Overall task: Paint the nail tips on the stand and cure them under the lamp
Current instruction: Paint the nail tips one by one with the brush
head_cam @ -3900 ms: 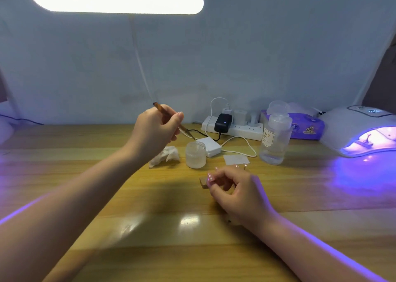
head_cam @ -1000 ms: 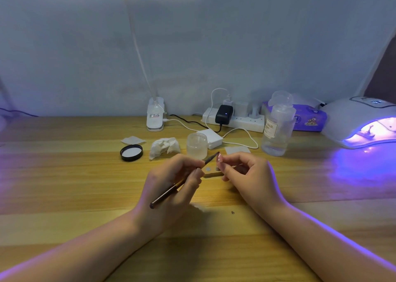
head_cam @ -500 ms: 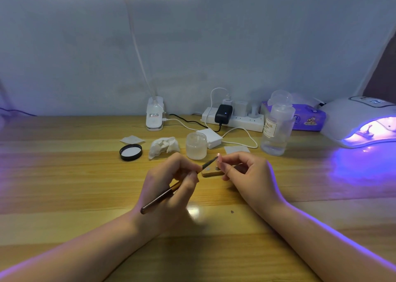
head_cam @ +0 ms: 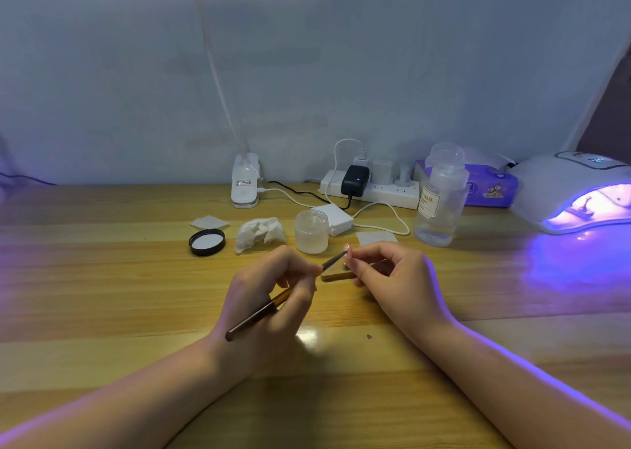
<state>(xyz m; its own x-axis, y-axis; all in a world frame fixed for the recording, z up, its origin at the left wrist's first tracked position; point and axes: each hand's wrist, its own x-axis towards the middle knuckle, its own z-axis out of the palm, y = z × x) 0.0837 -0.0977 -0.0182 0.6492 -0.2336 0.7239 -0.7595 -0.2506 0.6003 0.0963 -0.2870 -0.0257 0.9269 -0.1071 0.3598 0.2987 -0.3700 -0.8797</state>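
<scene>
- The small pale nail tip [head_cam: 347, 247] sits on a little wooden stand [head_cam: 336, 275], low over the wooden desk [head_cam: 102, 295] at centre. Both look very light and easy to tip or flick away.
- The right hand [head_cam: 392, 278] pinches the stand's right end, fingers [head_cam: 360, 267] curled around it. That looks the sensible hold: on the block, clear of any wet paint.
- The left hand [head_cam: 269, 298] grips a thin brown nail brush [head_cam: 273, 307] like a pen, its bristle end meeting the tip. The soft bristles probably call for light pressure.
- The glowing white curing lamp [head_cam: 577, 196] stands well apart at the right, with something already inside.
- A frosted open jar [head_cam: 311, 231] stands just behind the hands.
</scene>
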